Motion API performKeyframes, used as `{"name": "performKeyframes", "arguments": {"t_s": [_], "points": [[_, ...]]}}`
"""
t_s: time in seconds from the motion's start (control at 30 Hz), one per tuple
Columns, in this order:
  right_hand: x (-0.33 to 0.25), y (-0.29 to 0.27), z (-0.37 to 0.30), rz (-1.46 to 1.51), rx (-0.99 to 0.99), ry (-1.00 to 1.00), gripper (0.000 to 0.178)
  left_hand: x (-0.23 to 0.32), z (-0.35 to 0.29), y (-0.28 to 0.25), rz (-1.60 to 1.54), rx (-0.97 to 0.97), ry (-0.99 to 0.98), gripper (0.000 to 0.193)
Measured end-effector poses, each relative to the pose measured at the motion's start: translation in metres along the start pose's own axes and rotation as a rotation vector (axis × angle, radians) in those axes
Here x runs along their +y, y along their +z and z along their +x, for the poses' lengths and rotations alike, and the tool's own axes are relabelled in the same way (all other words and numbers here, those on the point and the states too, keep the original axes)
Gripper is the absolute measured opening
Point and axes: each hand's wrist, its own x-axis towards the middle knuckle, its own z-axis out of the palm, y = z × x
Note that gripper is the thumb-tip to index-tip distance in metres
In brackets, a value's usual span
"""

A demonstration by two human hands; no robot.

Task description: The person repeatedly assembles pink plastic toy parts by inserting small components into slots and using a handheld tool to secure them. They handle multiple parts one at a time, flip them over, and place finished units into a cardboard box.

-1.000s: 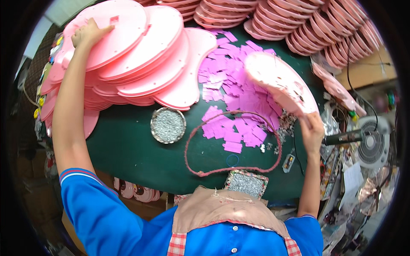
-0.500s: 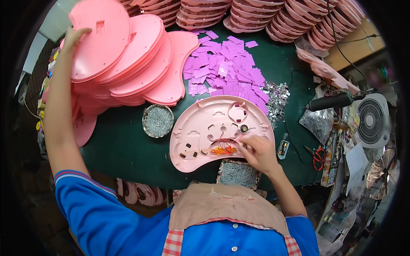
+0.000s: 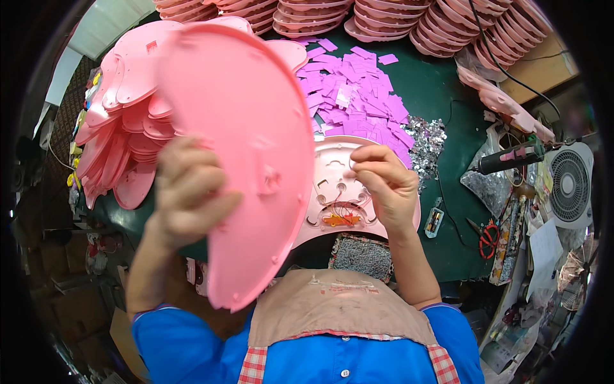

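Left hand point(image 3: 192, 192), somewhat blurred, was closed on the left edge of a curved pink panel point(image 3: 249, 121), which stood tilted above the near left part of the counter point(image 3: 441, 256). Its body hid the left end of a pink shell point(image 3: 329, 173) lying on the counter, with red wires point(image 3: 343, 208) and an orange part point(image 3: 342, 220) inside it. Right hand point(image 3: 391, 185) hung over the shell's right side, thumb and fingers drawn together; whether it pinched anything could not be told. Purple pieces point(image 3: 358, 96) lay on the far side.

Judging by its look, the panel was light and fairly stiff, its smooth face likely slippery, so the rim seemed the safest hold, ideally at opposite edges. The shell probably bore handling by its outer wall; its thin wires looked fragile and best left untouched.
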Motion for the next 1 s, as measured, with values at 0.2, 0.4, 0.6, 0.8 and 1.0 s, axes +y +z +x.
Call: {"name": "performKeyframes", "arguments": {"t_s": [0.2,0.4,0.6,0.8,1.0], "points": [[0.025,-0.002,-0.011,-0.568,0.101,0.065,0.013,0.037,-0.026,0.081,0.019,0.235,-0.409,0.023],[0.067,-0.024,-0.020,-1.100,-0.271,0.082,0.027,0.073,-0.054,0.089,-1.588,0.278,-1.369,0.095],[0.031,-0.024,-0.001,-0.065,0.051,0.132,0.008,0.079,-0.039,0.082,-1.743,0.316,-1.345,0.083],[0.020,0.010,-0.011,0.267,-0.053,0.611,0.013,0.092,-0.026,0.094,-1.694,0.435,-1.385,0.091],[0.063,0.024,-0.021,0.044,0.029,0.568,0.013,0.095,-0.030,0.093,-1.661,0.345,-1.379,0.096]]}}
